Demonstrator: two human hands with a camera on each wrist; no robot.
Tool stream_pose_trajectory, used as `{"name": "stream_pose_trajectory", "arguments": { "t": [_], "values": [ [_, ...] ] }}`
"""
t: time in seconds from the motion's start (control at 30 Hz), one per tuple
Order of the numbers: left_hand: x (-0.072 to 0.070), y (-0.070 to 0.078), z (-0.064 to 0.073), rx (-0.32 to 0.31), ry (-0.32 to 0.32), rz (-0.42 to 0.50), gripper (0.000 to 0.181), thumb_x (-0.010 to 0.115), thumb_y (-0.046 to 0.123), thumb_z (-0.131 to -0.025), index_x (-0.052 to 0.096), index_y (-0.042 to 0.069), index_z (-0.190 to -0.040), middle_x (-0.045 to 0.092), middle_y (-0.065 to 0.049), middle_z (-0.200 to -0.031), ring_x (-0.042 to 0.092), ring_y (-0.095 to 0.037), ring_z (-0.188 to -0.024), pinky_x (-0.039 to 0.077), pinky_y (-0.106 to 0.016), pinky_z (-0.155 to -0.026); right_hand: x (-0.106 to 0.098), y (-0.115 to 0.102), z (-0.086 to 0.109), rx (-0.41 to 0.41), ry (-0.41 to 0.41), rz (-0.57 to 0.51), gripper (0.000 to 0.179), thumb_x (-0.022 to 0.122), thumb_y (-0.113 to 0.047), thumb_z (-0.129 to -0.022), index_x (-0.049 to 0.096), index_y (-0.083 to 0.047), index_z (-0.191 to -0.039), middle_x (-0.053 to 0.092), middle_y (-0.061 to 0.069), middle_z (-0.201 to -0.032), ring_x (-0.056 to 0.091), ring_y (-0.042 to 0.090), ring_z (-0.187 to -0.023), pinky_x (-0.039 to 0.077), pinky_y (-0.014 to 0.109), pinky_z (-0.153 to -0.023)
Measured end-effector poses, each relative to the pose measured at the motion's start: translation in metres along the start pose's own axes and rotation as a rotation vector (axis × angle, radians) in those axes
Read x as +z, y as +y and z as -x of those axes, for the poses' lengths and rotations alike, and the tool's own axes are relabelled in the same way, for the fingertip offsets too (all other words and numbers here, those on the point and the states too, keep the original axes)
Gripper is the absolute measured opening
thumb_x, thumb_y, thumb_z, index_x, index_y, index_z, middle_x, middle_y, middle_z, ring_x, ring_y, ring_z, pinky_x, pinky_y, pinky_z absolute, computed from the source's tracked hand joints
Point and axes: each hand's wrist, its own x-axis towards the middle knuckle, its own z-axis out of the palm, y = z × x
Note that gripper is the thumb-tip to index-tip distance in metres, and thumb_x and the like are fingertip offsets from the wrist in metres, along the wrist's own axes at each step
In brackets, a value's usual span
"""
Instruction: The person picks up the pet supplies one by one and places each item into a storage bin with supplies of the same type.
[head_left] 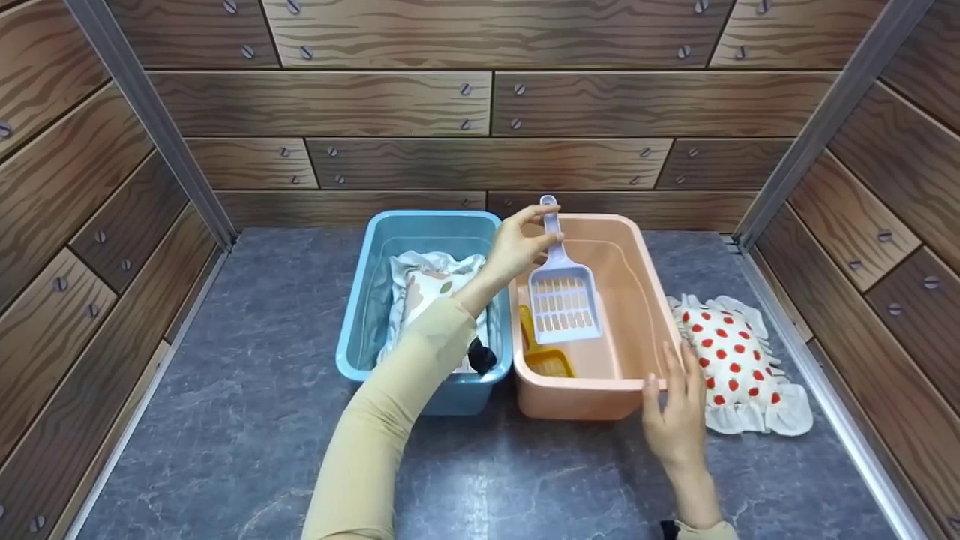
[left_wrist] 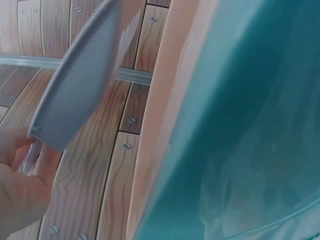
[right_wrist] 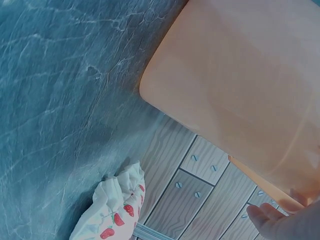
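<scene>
In the head view my left hand (head_left: 517, 244) pinches the handle of a pale lavender litter scoop (head_left: 564, 300). Its slotted head hangs downward over the peach bin (head_left: 630, 300). In the left wrist view the scoop (left_wrist: 80, 80) appears from the side, partly hiding the fingers. My right hand (head_left: 677, 420) rests at the bin's front right corner, fingers extended along the rim. The right wrist view catches only part of this hand (right_wrist: 290, 222), beside the bin wall (right_wrist: 225, 75). Inside the peach bin, a yellow slotted scoop (head_left: 551, 363) lies against the left side.
A blue bin (head_left: 363, 300) stands left of the peach one, holding a ruffled patterned pillow (head_left: 427, 289) and a black object (head_left: 481, 356). To the right, a strawberry-print ruffled pillow (head_left: 727, 356) lies on the grey floor (head_left: 225, 390). Wood-patterned walls (head_left: 480, 105) enclose the space.
</scene>
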Motion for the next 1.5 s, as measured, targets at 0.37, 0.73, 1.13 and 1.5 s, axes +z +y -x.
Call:
{"name": "stream_pose_trajectory", "arguments": {
  "t": [0.37, 0.73, 1.13, 1.5],
  "values": [
    [-0.001, 0.000, -0.004, 0.059, -0.076, -0.091, 0.054, 0.072, 0.004, -0.087, 0.056, 0.010, -0.138, 0.051, -0.009, -0.129, 0.064, -0.016, -0.061, 0.057, -0.027, -0.058, -0.002, 0.000, -0.001, -0.008, 0.000, 0.001, 0.050, 0.052, -0.008, -0.090, 0.049, 0.005, -0.139, 0.037, 0.033, -0.145, 0.033, 0.051, -0.134, 0.022, 0.055, -0.114],
    [-0.006, -0.006, -0.011, 0.088, -0.225, -0.081, 0.060, 0.069, 0.001, -0.089, 0.048, 0.007, -0.144, 0.040, -0.011, -0.139, 0.063, -0.014, -0.069, 0.058, -0.028, -0.061, -0.002, 0.000, -0.002, -0.017, 0.005, 0.003, 0.051, 0.053, -0.006, -0.089, 0.050, 0.005, -0.138, 0.038, 0.036, -0.142, 0.034, 0.053, -0.131, 0.022, 0.056, -0.114],
    [-0.009, -0.014, -0.018, 0.094, -0.298, -0.047, 0.058, 0.070, -0.004, -0.087, 0.049, 0.003, -0.141, 0.039, -0.009, -0.133, 0.061, -0.012, -0.072, 0.058, -0.028, -0.059, -0.002, -0.003, -0.002, -0.020, 0.015, -0.003, 0.049, 0.055, -0.006, -0.089, 0.052, 0.003, -0.137, 0.039, 0.033, -0.144, 0.034, 0.054, -0.131, 0.022, 0.055, -0.114],
    [-0.011, -0.021, -0.018, 0.082, -0.315, -0.060, 0.051, 0.071, -0.004, -0.086, 0.053, 0.002, -0.133, 0.042, -0.010, -0.126, 0.064, -0.018, -0.076, 0.060, -0.033, -0.064, -0.003, -0.003, 0.000, -0.012, -0.010, 0.008, 0.050, 0.053, -0.007, -0.090, 0.049, 0.006, -0.138, 0.036, 0.034, -0.145, 0.032, 0.048, -0.136, 0.020, 0.051, -0.116]
  ]
}}
